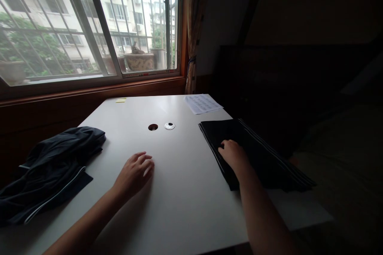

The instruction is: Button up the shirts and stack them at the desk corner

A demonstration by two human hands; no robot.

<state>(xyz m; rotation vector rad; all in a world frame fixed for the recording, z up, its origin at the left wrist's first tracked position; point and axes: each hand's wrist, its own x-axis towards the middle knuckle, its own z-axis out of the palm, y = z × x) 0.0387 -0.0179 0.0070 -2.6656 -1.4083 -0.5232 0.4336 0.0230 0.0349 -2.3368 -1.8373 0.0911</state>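
Dark folded trousers with thin white side stripes (260,147) lie flat at the right edge of the white table. My right hand (233,152) rests on their left part, its fingers bent and partly hidden against the dark cloth. Over the middle of the table is my left hand (137,171), fingers apart and slightly curved, holding nothing. A crumpled dark garment with white piping (56,167) lies in a heap at the table's left edge, apart from my left hand.
On the white table (179,199) are a cable hole (153,127) and a round silvery cover (169,126). Printed sheets (202,104) lie at the back right, a yellow note (121,100) at the back left. A barred window (119,28) and a tied curtain (194,48) stand beyond.
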